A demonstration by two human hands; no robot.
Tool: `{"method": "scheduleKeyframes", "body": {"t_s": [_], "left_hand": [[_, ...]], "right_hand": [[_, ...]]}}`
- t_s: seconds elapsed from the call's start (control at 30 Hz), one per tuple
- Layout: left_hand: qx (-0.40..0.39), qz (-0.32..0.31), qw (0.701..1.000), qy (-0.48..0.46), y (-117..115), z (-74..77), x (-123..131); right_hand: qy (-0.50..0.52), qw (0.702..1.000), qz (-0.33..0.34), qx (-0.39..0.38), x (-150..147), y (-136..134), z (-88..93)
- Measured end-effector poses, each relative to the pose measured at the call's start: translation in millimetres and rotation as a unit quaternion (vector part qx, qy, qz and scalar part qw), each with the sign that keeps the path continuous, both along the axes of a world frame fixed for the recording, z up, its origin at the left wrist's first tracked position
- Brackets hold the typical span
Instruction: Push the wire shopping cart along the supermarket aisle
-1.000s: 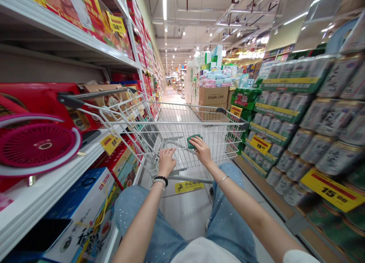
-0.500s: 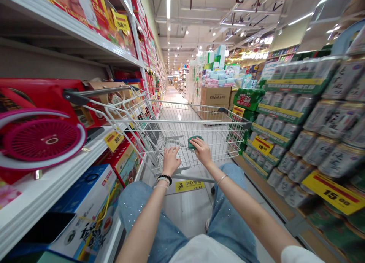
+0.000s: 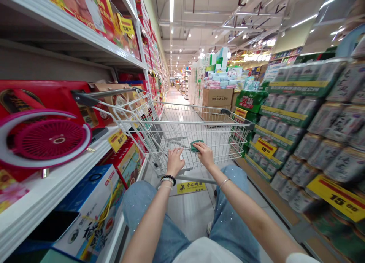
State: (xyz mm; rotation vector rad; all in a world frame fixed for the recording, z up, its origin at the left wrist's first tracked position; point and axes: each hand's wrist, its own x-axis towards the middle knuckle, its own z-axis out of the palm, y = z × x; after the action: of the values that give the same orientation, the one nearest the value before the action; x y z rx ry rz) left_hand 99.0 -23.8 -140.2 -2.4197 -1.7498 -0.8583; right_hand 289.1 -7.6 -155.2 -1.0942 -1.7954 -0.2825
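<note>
My right hand [image 3: 205, 155] presses a small dark green cleaning pad [image 3: 196, 145] against the wire side of a shopping cart [image 3: 196, 123]. Its fingers lie bent over the pad's right part. Beside it, on the left, my left hand [image 3: 175, 162] rests by the same wires with its fingers slightly apart and curved, nothing visible in them. Whether its fingertips hook round a wire is not clear. The cart stands crosswise before my knees, and its basket looks bare.
At left, a shelf [image 3: 71, 177] bears a pink round fan [image 3: 54, 139] and red gift boxes. Stacked cans [image 3: 322, 152] with yellow price tags line the right side. A yellow floor sign [image 3: 191, 187] lies beneath the cart, and a wet-wipes carton [image 3: 217, 99] stands behind it.
The view has shifted slightly, so everything sits a little farther right. The green pad shows more of its left part, and the right hand's fingers lie flatter on it.
</note>
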Motion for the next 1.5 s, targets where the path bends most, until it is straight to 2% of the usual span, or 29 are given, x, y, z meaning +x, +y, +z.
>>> {"method": "scheduleKeyframes", "body": {"t_s": [0.13, 0.2, 0.27, 0.43, 0.5, 0.57, 0.7, 0.77, 0.83, 1.0, 1.07, 1.13, 1.27, 1.37, 1.43, 1.5], "left_hand": [[0.011, -0.007, 1.000, -0.004, 0, -2.7, 1], [0.008, -0.010, 1.000, -0.010, -2, -3.4, 2], [0.004, -0.015, 1.000, -0.016, -4, -3.7, 2], [-0.001, -0.031, 0.999, -0.020, -8, -4.9, 3], [-0.002, -0.041, 0.999, -0.014, -8, -5.5, 4], [0.000, -0.046, 0.999, -0.008, -9, -6.3, 5], [0.009, -0.038, 0.999, -0.002, -13, -7.9, 8], [0.009, -0.034, 0.999, -0.003, -14, -8.7, 10], [0.010, -0.033, 0.999, -0.005, -14, -9.3, 11], [0.016, -0.035, 0.999, -0.005, -11, -7.3, 11], [0.024, -0.032, 0.999, -0.002, -11, -4.0, 6], [0.050, -0.012, 0.999, 0.002, -13, 0.2, -1], [0.104, 0.071, 0.992, 0.031, -21, 7.3, -20], [0.092, 0.097, 0.989, 0.062, -26, 7.5, -28], [0.071, 0.089, 0.990, 0.080, -27, 4.1, -30], [0.056, 0.079, 0.991, 0.090, -26, -1.1, -29]], "right_hand": [[0.037, 0.998, 0.011, 0.050, -12, 9, 30.2], [0.038, 0.998, 0.010, 0.051, -16, 12, 35.7], [0.034, 0.998, 0.007, 0.043, -16, 12, 29.0], [0.020, 1.000, 0.012, -0.001, -1, 0, -10.4], [0.020, 1.000, 0.017, -0.011, 4, -3, -14.8], [0.025, 0.999, 0.023, 0.001, 4, -2, -7.2], [0.030, 0.998, 0.034, 0.051, -9, 9, 23.1], [0.030, 0.997, 0.032, 0.060, -14, 14, 29.8], [0.021, 0.998, 0.032, 0.057, -15, 15, 24.8], [-0.017, 0.999, 0.045, 0.011, -2, 2, -13.0], [-0.016, 0.999, 0.044, -0.008, 0, -2, -19.2], [-0.005, 0.999, 0.040, -0.005, -4, -3, -13.2], [0.009, 0.998, 0.043, 0.046, -26, 2, 24.3], [0.001, 0.997, 0.042, 0.062, -44, 8, 45.0], [-0.010, 0.998, 0.036, 0.058, -48, 10, 42.0], [-0.024, 0.998, 0.035, 0.042, -46, 8, 25.3]]}}
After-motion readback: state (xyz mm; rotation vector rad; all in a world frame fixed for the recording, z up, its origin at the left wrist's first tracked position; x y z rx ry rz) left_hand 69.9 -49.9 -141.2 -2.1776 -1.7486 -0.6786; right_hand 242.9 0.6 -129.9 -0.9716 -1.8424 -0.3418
